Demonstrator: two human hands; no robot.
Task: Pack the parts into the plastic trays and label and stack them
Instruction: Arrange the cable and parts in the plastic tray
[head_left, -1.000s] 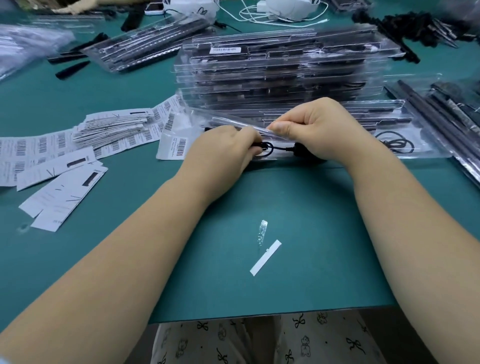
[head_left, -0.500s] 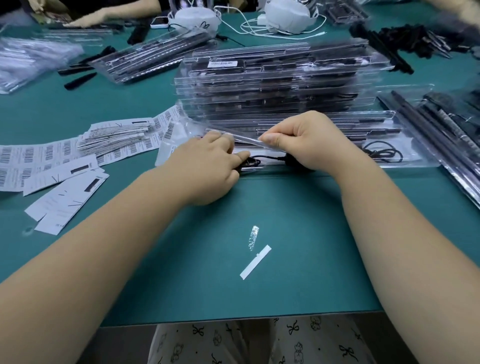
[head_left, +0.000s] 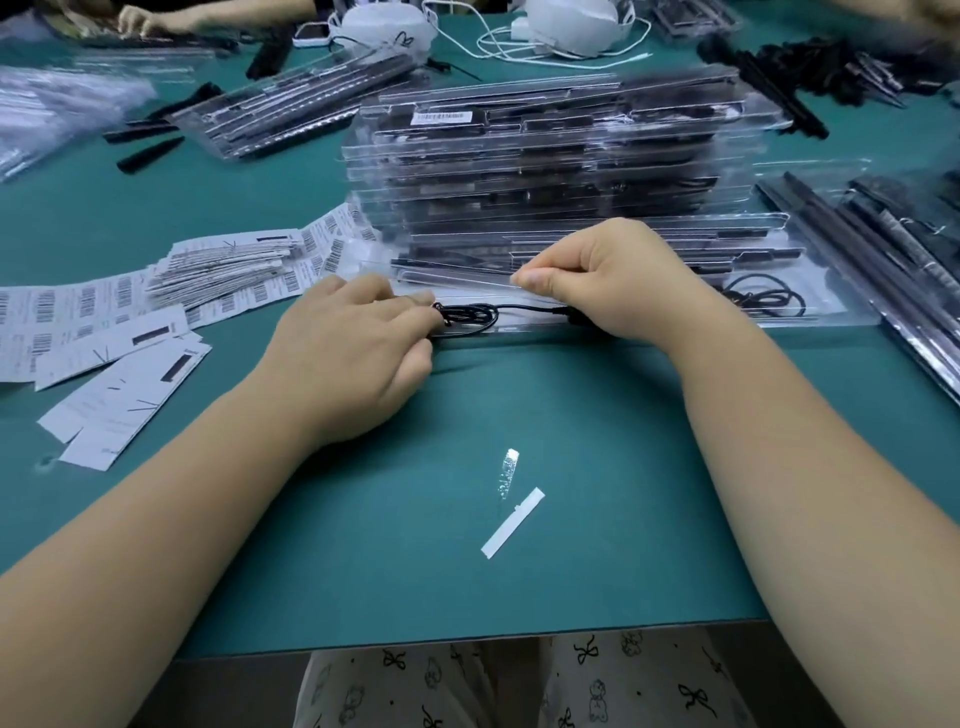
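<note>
The right hand (head_left: 613, 275) curls its fingers, thumb and forefinger pinching the clear tray's (head_left: 519, 325) thin lid edge. The left hand (head_left: 353, 353) lies flatter, fingertips pressing the coiled black cable (head_left: 467, 314) into the glossy tray on the green table (head_left: 571, 519), before the stacked trays (head_left: 545, 171).

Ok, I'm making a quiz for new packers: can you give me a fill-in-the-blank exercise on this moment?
1. The coiled cable between the two hands is ____ in colour.
2. The right hand pinches the edge of a clear plastic ____.
3. The barcode labels lie to the ____ of the left hand.
4. The table has a ____ surface.

Missing words: black; tray; left; green
</note>
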